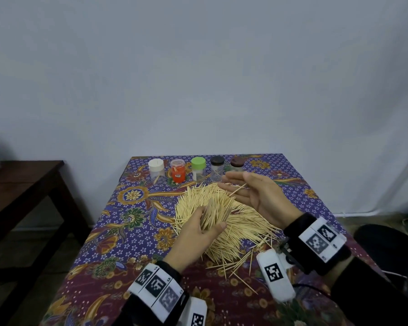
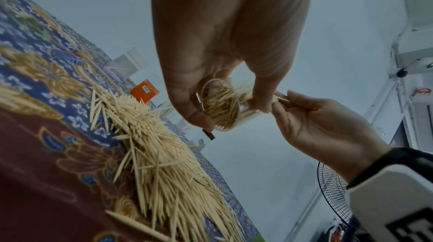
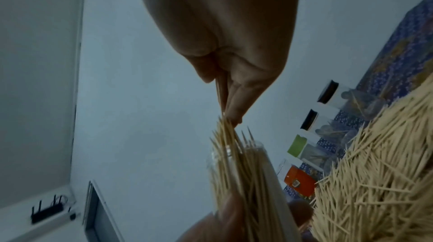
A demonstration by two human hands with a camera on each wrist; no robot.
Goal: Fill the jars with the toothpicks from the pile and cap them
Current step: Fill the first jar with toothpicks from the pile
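Observation:
My left hand grips a clear lidless jar packed with toothpicks and holds it tilted above the toothpick pile. In the left wrist view the jar shows its open mouth between thumb and fingers. My right hand is just beyond the jar's mouth and pinches a few toothpicks between thumb and fingers, their tips among those sticking out of the jar. Along the table's far edge stand a white-lidded jar, an orange jar and a green-lidded jar.
Two dark-lidded jars end the row, partly behind my right hand. The floral tablecloth covers the table; loose toothpicks lie near its front. A dark wooden table stands to the left. A wall rises right behind the jars.

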